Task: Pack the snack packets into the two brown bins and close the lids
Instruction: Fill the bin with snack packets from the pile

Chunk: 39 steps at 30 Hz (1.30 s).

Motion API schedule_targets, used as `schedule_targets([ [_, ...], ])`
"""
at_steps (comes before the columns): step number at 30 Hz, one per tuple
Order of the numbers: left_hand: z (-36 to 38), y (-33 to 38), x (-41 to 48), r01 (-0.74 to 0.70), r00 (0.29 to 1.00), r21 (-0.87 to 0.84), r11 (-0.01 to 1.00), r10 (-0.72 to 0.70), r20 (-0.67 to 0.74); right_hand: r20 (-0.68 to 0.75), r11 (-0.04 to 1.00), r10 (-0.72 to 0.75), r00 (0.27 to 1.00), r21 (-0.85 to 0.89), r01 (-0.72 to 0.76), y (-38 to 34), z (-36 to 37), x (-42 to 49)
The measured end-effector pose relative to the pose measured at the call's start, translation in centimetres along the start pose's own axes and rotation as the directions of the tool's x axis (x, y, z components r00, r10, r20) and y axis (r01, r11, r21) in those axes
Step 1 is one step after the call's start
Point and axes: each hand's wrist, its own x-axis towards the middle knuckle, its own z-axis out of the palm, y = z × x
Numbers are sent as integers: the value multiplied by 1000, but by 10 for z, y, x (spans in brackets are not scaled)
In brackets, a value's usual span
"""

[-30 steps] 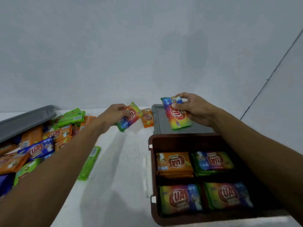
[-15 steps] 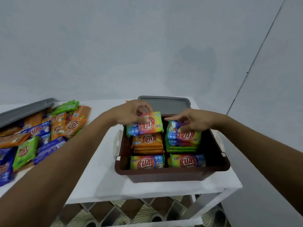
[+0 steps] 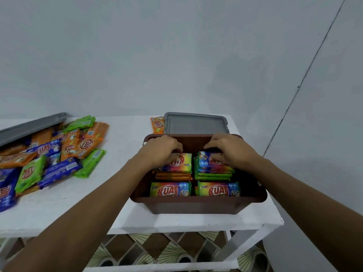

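A brown bin stands open on the white table, with snack packets stacked in four piles inside. My left hand presses a rainbow packet onto the far left pile. My right hand rests on a blue-topped packet on the far right pile. Two rainbow packets lie face up in the near row. The bin's grey lid lies flat behind it. A heap of loose packets covers the table's left side.
One orange packet lies beside the grey lid. A second grey lid leans at the far left over the heap. The table ends just right of the bin, beside a wall. A patterned floor shows under the table.
Both hands have carried their packets from above the lid down into the bin and now press them onto the far piles. The view has tilted down and drawn back.
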Motion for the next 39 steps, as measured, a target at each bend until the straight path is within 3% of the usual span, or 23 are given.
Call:
schedule_targets([
  [3, -2, -1, -2, -42, 999, -75, 996, 40, -36, -16, 998, 25, 1000, 65, -24, 3, -1, 0],
  [6, -6, 0, -5, -55, 998, -160, 986, 53, -15, 117, 998, 31, 993, 42, -36, 0, -3, 2],
  [10, -5, 4, -2, -33, 995, -79, 996, 40, 92, 211, 999, 33, 977, -16, -30, -2, -3, 5],
  [18, -4, 4, -2, -17, 998, -77, 997, 22, 60, 193, 999, 41, 980, 18, -45, -4, -4, 4],
  [22, -16, -1, -7, -5, 994, -451, 892, -47, -104, 51, 960, 53, 997, 273, -65, -7, -12, 7],
  [25, -32, -23, -6, -16, 926, -527, 850, -185, -328, -66, 949, 68, 995, 313, -44, -6, -21, 26],
  [28, -42, -59, -1, 18, 890, -543, 839, -261, -375, -123, 950, 44, 991, 311, -4, -8, -26, 61],
  [34, -25, -139, 21, 119, 911, -513, 850, -299, -285, 52, 970, -28, 998, 242, 15, -5, -11, 149],
  [39, 3, -190, 54, 147, 942, -514, 845, -278, -189, 175, 979, 12, 984, 198, -47, 0, 8, 220],
])
